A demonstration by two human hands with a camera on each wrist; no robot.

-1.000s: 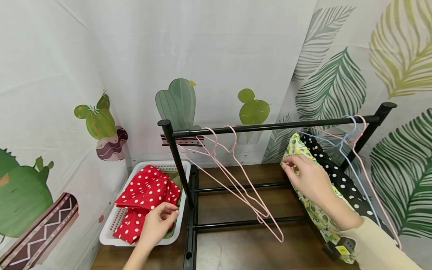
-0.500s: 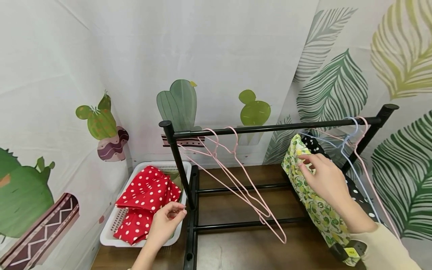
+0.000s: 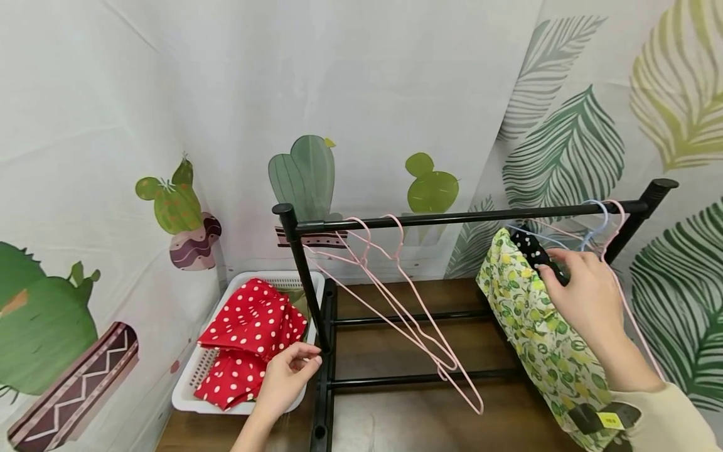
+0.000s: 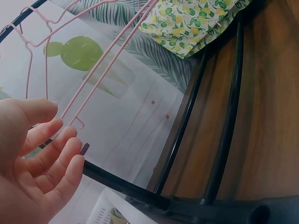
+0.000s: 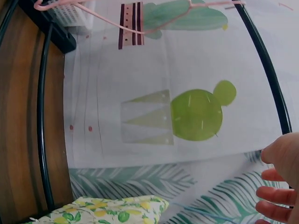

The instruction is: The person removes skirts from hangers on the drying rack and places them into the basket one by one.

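My left hand (image 3: 287, 380) hovers by the rack's left post, its fingers loosely bent and holding nothing; the left wrist view shows the same hand (image 4: 44, 161) with its fingers apart. Behind it, a red polka-dot cloth (image 3: 248, 320) lies in a white basket (image 3: 186, 386). On the right, my right hand (image 3: 590, 298) is over a hanging lemon-print garment (image 3: 542, 339), with loosely bent fingers near the blue hanger (image 3: 596, 229). Part of a black polka-dot garment (image 3: 528, 245) shows behind; the hand hides the rest. Two pink hangers (image 3: 395, 301) hang bare from the bar.
A black rack with a top bar (image 3: 452, 218) and lower rods (image 3: 418, 380) stands on a brown wooden table (image 3: 407, 414). Another pink hanger (image 3: 621, 282) hangs at the right end. A printed curtain (image 3: 361, 75) closes off the back and sides.
My right hand has moved right, from over the lemon-print garment's edge toward the blue hanger. My left hand has drifted slightly right, away from the red cloth.
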